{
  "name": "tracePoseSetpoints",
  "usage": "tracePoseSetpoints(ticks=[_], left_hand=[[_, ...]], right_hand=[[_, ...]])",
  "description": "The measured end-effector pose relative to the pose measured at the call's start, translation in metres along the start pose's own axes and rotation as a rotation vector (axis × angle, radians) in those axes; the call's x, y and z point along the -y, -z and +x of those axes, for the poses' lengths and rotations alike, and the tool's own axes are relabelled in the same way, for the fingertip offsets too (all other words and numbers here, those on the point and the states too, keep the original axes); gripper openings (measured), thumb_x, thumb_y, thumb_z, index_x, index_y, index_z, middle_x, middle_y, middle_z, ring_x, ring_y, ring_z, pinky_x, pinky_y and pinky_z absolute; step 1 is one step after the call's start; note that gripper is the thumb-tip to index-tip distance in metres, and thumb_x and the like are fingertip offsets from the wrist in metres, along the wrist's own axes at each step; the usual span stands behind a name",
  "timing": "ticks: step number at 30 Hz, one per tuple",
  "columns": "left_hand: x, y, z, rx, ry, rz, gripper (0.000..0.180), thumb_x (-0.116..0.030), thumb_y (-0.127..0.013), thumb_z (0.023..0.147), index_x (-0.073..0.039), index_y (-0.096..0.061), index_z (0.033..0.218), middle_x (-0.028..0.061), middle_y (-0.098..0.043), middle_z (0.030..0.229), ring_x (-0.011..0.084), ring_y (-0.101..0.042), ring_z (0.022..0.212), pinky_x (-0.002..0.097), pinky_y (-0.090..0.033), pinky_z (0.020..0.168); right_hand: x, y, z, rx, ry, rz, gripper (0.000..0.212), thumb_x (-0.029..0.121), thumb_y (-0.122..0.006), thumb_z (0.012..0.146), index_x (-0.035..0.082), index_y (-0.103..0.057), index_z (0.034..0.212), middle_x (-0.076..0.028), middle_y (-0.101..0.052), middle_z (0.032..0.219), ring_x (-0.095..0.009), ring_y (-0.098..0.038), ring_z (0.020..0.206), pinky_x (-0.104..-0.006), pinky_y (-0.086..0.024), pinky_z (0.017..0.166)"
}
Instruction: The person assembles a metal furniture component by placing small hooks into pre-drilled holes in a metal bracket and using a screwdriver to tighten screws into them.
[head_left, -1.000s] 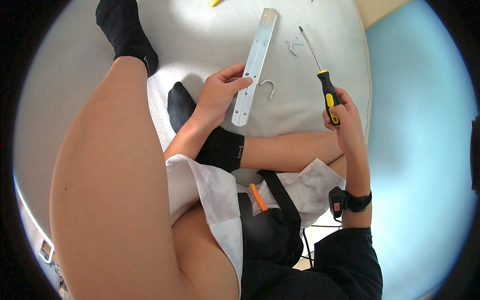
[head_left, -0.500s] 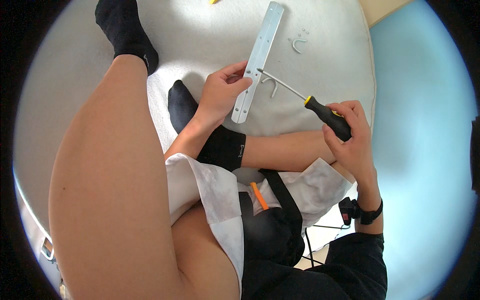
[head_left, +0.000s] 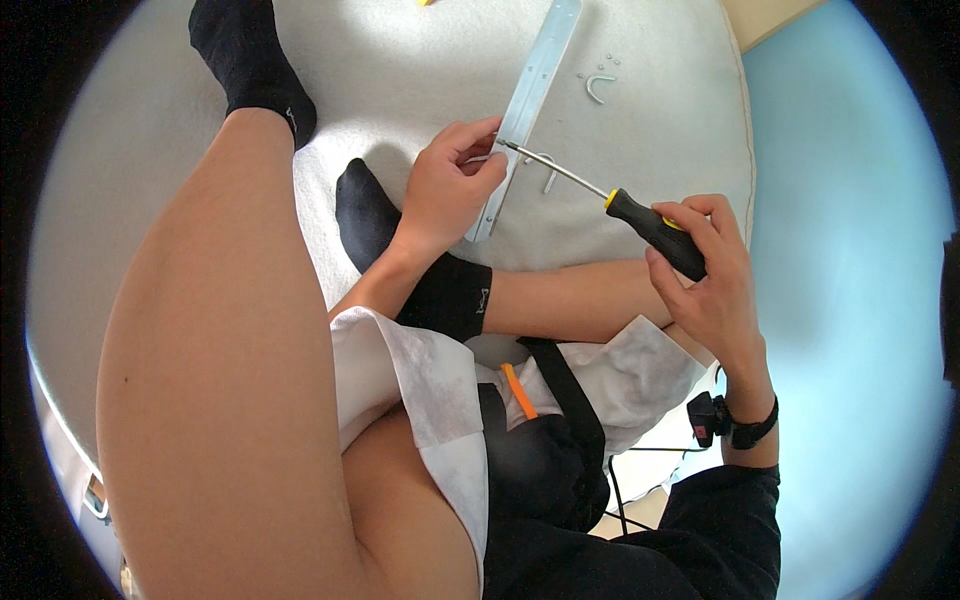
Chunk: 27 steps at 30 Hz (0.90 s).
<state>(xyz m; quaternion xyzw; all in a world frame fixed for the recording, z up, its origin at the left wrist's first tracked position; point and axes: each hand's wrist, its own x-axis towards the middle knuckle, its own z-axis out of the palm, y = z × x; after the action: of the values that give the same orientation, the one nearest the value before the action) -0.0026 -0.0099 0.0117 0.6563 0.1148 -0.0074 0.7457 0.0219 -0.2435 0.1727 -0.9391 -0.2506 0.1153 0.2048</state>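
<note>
My left hand point(head_left: 455, 180) is closed on a long pale metal rail point(head_left: 535, 85) with small holes and screws along it, gripping it toward its near end. In my right hand point(head_left: 715, 270) is a screwdriver point(head_left: 655, 235) with a black and yellow handle. Its tip meets the rail close to my left thumb, at what looks like a screw head. A curved metal hook point(head_left: 549, 172) lies just right of the rail, partly behind the screwdriver shaft.
Another metal hook point(head_left: 597, 90) rests on the pale fabric surface point(head_left: 660, 150), with several tiny screws or nuts point(head_left: 608, 63) beyond it. My legs and black-socked feet point(head_left: 365, 215) frame the left and near side. A light blue surface point(head_left: 850, 250) stands at the right.
The screwdriver tip has shifted slightly left onto the rail beside my left thumb. The rail has tilted and its far end moved a little up and right.
</note>
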Motion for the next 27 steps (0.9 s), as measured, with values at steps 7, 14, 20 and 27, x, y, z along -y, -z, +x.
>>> tracePoseSetpoints(ticks=[7,14,20,27], left_hand=[[0.004,0.000,0.000,-0.001,-0.036,0.012,0.036,-0.004,-0.063,0.089,-0.002,-0.063,0.125,0.0105,-0.061,0.108,0.0195,-0.066,0.103,0.0285,-0.055,0.091],[0.001,-0.002,-0.002,-0.003,-0.045,-0.012,0.037,-0.003,-0.063,0.088,-0.002,-0.063,0.125,0.0101,-0.060,0.105,0.0192,-0.066,0.101,0.0292,-0.055,0.092],[-0.003,-0.004,-0.004,-0.014,-0.060,0.061,0.038,-0.002,-0.063,0.088,-0.001,-0.063,0.125,0.0104,-0.060,0.104,0.0199,-0.066,0.099,0.0298,-0.055,0.091],[0.006,-0.007,-0.002,-0.068,-0.260,0.193,0.037,0.001,-0.063,0.085,0.000,-0.064,0.121,0.0112,-0.061,0.096,0.0186,-0.066,0.084,0.0275,-0.056,0.078]], right_hand=[[0.002,0.001,0.002,-0.003,0.012,-0.022,0.034,0.008,-0.071,0.079,0.008,-0.063,0.112,-0.011,-0.056,0.106,-0.027,-0.067,0.075,-0.0361,-0.053,0.064],[0.004,0.003,0.002,0.003,0.049,-0.058,0.034,0.008,-0.072,0.078,0.007,-0.063,0.112,-0.011,-0.056,0.106,-0.028,-0.068,0.075,-0.0372,-0.054,0.063],[0.007,0.006,0.001,0.013,0.053,-0.090,0.035,0.007,-0.072,0.078,0.006,-0.064,0.112,-0.010,-0.056,0.107,-0.025,-0.067,0.074,-0.0351,-0.054,0.061],[0.013,0.013,0.001,-0.069,0.184,-0.164,0.040,0.005,-0.077,0.074,0.007,-0.064,0.113,-0.009,-0.058,0.106,-0.023,-0.065,0.073,-0.0324,-0.052,0.058]])
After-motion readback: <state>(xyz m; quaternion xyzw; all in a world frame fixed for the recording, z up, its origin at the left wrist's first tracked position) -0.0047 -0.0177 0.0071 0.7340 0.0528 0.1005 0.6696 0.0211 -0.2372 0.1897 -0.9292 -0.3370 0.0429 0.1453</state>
